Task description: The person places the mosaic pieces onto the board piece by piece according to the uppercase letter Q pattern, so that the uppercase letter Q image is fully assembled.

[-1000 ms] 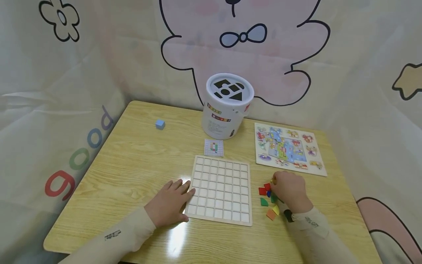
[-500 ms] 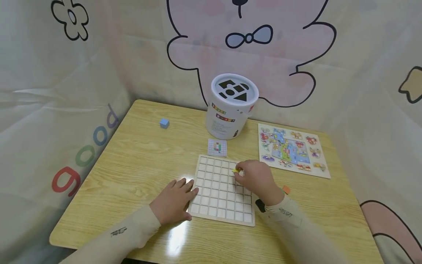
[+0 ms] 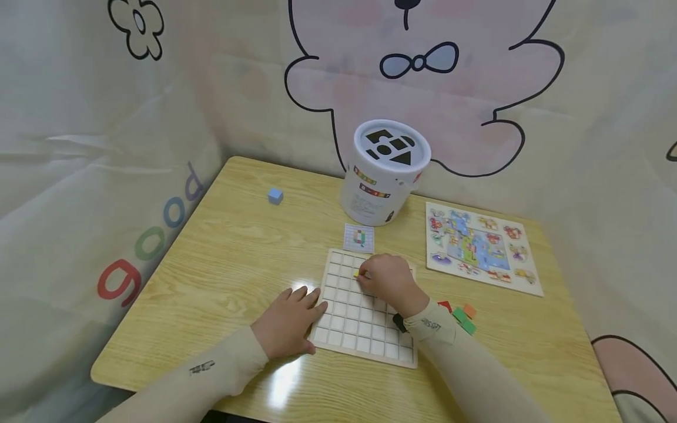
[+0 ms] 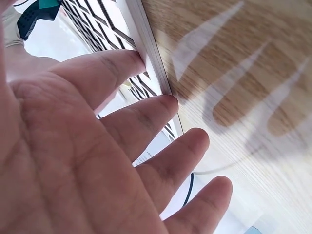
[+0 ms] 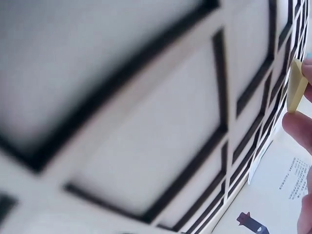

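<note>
Over a pale wooden grid board [image 3: 338, 323], a small flat yellow piece [image 5: 295, 87] is pinched by the right hand [image 3: 390, 283]; its edges are best squared to a cell before release. The board's left edge is touched by the left hand [image 3: 288, 323], fingers apart.

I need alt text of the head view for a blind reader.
A person's right hand holds a yellow piece in its grip over a gridded board; the left hand touches its left edge. The wooden table also holds coloured pieces, a card, a picture board and a bucket.
</note>
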Available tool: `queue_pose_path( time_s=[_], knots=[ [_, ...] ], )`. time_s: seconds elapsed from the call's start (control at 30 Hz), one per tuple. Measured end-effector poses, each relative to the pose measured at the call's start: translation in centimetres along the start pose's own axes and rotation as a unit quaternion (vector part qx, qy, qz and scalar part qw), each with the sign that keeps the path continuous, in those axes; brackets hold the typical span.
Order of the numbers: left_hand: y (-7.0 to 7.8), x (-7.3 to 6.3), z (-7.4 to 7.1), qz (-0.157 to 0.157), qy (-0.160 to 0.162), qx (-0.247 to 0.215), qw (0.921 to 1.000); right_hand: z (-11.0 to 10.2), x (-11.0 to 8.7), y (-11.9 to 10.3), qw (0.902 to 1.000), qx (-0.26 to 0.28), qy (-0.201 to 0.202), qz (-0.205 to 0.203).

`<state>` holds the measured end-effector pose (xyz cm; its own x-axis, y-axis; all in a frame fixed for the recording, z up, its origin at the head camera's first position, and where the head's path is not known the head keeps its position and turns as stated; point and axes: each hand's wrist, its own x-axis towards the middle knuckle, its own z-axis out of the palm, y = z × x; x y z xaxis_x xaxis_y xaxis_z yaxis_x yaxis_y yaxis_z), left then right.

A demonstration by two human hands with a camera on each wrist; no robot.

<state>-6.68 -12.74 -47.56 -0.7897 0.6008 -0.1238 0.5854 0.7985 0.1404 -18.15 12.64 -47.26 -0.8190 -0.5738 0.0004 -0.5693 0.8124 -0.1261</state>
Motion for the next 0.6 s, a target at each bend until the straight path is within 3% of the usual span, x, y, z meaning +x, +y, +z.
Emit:
queue_pose_path(
  time_s=[0.2, 0.6],
  knots=[
    [0.16, 0.10, -0.08, 0.008, 0.009, 0.015, 0.9998, 0.15, 0.27, 0.12, 1.0000, -0.004, -0.002, -0.006],
    [0.10, 0.06, -0.36, 0.000, -0.006, 0.007, 1.0000, 0.27, 0.88, 0.38, 0.9991, -0.016, -0.035, -0.019]
  ],
)
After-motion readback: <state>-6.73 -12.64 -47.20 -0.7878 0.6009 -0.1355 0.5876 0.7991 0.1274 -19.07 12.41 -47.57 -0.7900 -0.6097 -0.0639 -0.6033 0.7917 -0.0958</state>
